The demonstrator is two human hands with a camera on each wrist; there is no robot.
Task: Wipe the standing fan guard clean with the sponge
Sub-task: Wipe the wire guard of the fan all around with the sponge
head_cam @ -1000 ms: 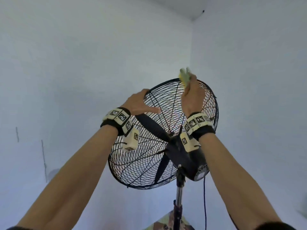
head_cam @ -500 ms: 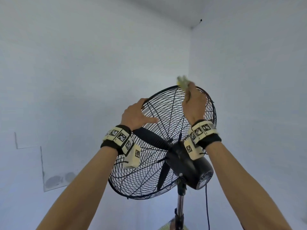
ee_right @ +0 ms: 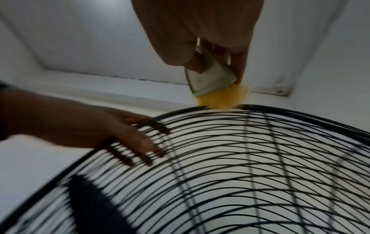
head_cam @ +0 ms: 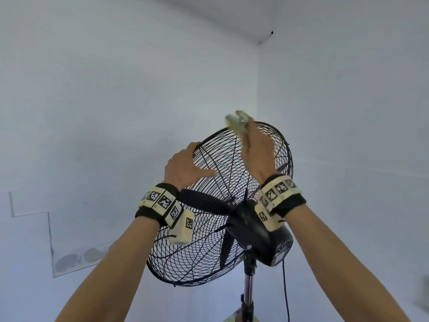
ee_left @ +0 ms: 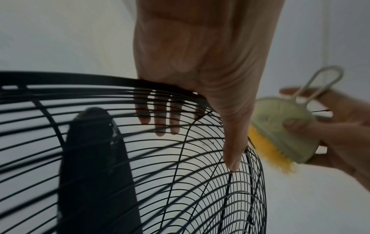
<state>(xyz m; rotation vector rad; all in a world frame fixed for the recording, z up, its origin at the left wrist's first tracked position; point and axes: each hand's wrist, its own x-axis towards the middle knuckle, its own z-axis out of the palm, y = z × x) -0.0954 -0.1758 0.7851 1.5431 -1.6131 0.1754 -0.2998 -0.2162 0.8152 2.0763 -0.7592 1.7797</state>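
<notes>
The black wire fan guard [head_cam: 209, 259] tilts away from me on its stand. My left hand [head_cam: 185, 168] grips its upper left rim, fingers hooked over the front and thumb [ee_left: 232, 158] lying along the back wires. My right hand [head_cam: 257, 154] holds the sponge [head_cam: 238, 123], a pale green body with a loop handle and a yellow scrubbing edge [ee_right: 220, 98]. That edge touches the top of the rim [ee_right: 260, 107]. In the left wrist view the sponge [ee_left: 280, 126] sits just right of my thumb. A dark fan blade [ee_left: 94, 158] shows behind the wires.
The black motor housing [head_cam: 260, 238] sits under my right wrist, on a metal pole [head_cam: 248, 289] with a cord [head_cam: 286, 298] hanging beside it. White walls meet in a corner [head_cam: 258, 89] close behind the fan. A patterned thing [head_cam: 232, 318] lies at the pole's foot.
My right hand has carried the sponge a little leftward along the top rim. The left hand has kept its hold on the rim. The fan now sits lower in the head view.
</notes>
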